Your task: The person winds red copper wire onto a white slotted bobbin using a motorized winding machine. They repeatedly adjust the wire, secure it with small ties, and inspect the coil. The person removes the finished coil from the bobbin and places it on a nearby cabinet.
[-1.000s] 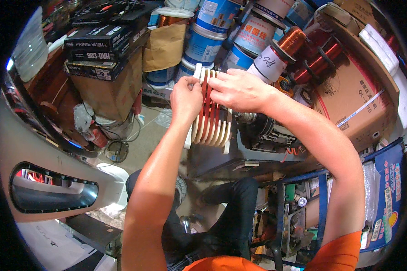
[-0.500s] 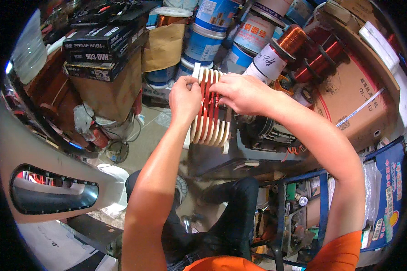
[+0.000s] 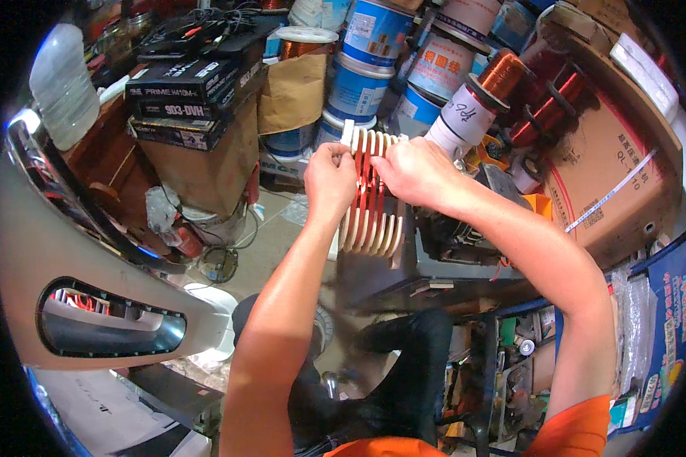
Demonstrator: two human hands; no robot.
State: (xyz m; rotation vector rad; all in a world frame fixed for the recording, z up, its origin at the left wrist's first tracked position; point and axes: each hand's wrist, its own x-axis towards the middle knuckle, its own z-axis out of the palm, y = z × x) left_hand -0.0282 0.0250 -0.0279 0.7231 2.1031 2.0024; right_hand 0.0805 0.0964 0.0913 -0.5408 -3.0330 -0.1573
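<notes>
Now the white slotted winding form (image 3: 370, 206) with red coils is gripped at its top by the left hand (image 3: 329, 177) and right hand (image 3: 410, 170), fingers curled; blue drums (image 3: 358, 84) are crowded just behind, open room below.

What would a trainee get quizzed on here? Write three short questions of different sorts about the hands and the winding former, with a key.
1. True or false: both hands, the left hand and the right hand, are on the slotted winding former.
2. Multiple choice: the wire wound in the former's slots is (a) blue, (b) copper-red, (c) green.
3. Fill in: just beyond the right hand lies a spool of copper wire with a ____ end flange.

Key: 1 true; 2 b; 3 white.
</notes>
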